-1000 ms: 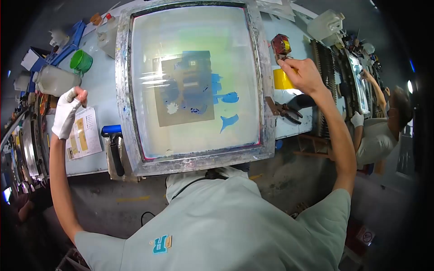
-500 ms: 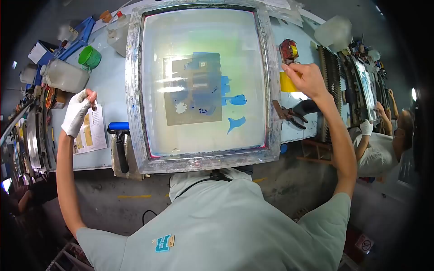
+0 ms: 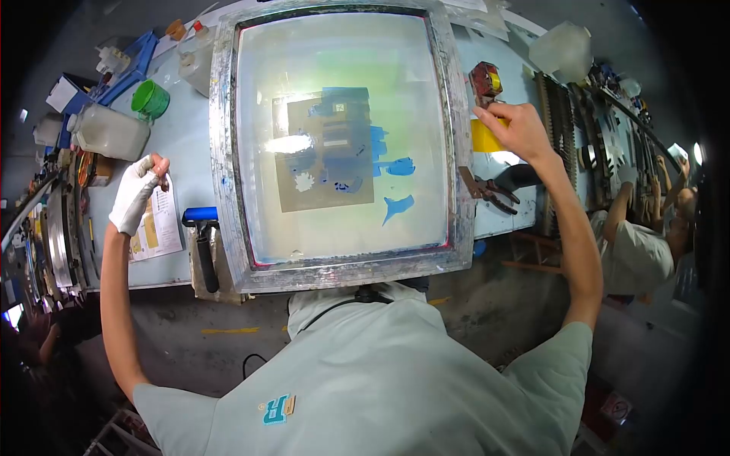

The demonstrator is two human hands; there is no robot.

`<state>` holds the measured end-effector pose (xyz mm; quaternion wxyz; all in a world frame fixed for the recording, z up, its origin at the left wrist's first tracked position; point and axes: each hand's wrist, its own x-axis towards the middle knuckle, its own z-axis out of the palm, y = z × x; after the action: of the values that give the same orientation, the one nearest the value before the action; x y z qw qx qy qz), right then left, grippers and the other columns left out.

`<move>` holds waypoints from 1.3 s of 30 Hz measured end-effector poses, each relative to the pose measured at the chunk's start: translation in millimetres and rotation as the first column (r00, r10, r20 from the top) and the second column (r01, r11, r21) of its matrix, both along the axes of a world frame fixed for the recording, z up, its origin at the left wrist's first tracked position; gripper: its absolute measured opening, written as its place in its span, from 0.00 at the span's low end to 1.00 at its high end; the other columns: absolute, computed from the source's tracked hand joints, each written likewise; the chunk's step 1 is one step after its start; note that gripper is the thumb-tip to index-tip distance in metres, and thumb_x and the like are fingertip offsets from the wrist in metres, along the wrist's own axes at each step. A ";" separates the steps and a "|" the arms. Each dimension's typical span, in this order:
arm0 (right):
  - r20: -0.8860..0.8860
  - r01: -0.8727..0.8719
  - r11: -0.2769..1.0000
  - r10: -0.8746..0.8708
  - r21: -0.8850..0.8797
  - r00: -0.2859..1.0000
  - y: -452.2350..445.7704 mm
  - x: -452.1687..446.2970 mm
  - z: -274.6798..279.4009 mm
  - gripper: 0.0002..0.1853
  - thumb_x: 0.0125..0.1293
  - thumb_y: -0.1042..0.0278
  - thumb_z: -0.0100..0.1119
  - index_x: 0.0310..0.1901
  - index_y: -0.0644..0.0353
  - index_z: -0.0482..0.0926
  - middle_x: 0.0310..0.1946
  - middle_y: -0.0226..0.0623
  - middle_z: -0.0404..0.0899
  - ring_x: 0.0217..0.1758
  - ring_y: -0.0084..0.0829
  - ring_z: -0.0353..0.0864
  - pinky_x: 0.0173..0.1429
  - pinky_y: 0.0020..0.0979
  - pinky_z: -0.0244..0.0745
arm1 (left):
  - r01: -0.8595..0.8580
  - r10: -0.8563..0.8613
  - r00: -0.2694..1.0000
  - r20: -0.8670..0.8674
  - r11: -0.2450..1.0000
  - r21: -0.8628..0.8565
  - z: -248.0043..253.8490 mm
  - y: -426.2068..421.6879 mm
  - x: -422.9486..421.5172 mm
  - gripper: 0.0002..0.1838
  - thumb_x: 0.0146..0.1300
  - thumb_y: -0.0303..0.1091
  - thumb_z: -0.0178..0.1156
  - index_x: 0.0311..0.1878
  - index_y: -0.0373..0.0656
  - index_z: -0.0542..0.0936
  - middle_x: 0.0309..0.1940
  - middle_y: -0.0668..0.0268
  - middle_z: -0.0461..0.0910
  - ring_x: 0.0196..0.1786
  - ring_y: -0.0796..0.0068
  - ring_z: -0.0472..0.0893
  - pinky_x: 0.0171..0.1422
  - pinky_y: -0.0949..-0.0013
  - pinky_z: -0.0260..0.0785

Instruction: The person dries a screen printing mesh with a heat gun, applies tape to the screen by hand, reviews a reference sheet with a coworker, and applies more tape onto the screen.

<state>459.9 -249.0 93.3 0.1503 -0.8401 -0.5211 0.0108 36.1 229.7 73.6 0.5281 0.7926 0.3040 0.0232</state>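
My left hand (image 3: pixel 139 191), in a white glove with bare fingertips, is closed above a printed sheet (image 3: pixel 158 228); what its fingers hold, if anything, is too small to name. On the right, my bare right hand (image 3: pixel 515 131) is closed over a yellow item (image 3: pixel 484 137), just below a red tape dispenser (image 3: pixel 486 80). Whatever its fingers pinch cannot be made out. Between both hands lies a large metal-framed screen (image 3: pixel 226 144) with a grey rectangle and blue patches (image 3: pixel 398 207) on it. Black-handled pliers (image 3: pixel 494 194) rest beside the frame.
A blue roller (image 3: pixel 201 215) lies left of the frame. Plastic jugs (image 3: pixel 112 131) and a green cup (image 3: pixel 150 99) stand at the back left, another jug (image 3: pixel 561 52) at the back right. A co-worker (image 3: pixel 637 247) is at the far right.
The view has shifted, so the screen and table appear farther right than a second ago. Both hands keep their closed shape. The co-worker at the right has moved their arms.
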 end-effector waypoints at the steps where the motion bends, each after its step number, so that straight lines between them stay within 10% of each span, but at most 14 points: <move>1: 0.010 0.002 1.000 -0.002 -0.010 1.000 -1.0 0.6 1.5 0.19 0.69 0.55 0.62 0.31 0.65 0.83 0.22 0.48 0.77 0.22 0.47 0.75 0.29 0.37 0.69 | 0.016 -0.016 1.000 0.000 1.000 0.019 1.2 -3.4 0.6 0.18 0.73 0.44 0.59 0.30 0.44 0.71 0.25 0.73 0.70 0.30 0.83 0.70 0.40 0.75 0.63; 14: -0.086 0.166 0.985 -0.168 -0.039 0.982 -52.8 22.8 5.9 0.21 0.70 0.50 0.60 0.34 0.65 0.85 0.20 0.44 0.78 0.21 0.34 0.76 0.31 0.31 0.71 | 0.049 -0.050 0.999 -0.015 0.995 -0.091 17.5 -53.2 42.5 0.18 0.73 0.46 0.59 0.30 0.45 0.72 0.22 0.73 0.72 0.22 0.84 0.70 0.29 0.77 0.62; 39: -0.023 0.265 0.915 -0.285 -0.304 0.958 -79.5 77.3 -17.8 0.25 0.70 0.46 0.54 0.36 0.64 0.86 0.23 0.54 0.79 0.28 0.55 0.79 0.37 0.44 0.75 | 0.063 -0.063 0.982 -0.176 0.998 -0.004 20.6 -114.7 99.3 0.17 0.71 0.43 0.62 0.30 0.41 0.76 0.12 0.70 0.71 0.08 0.81 0.67 0.11 0.74 0.57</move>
<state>537.2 -328.5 75.5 0.0396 -0.9171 -0.3849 0.0958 135.3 115.0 94.1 0.4990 0.8012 0.3242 -0.0634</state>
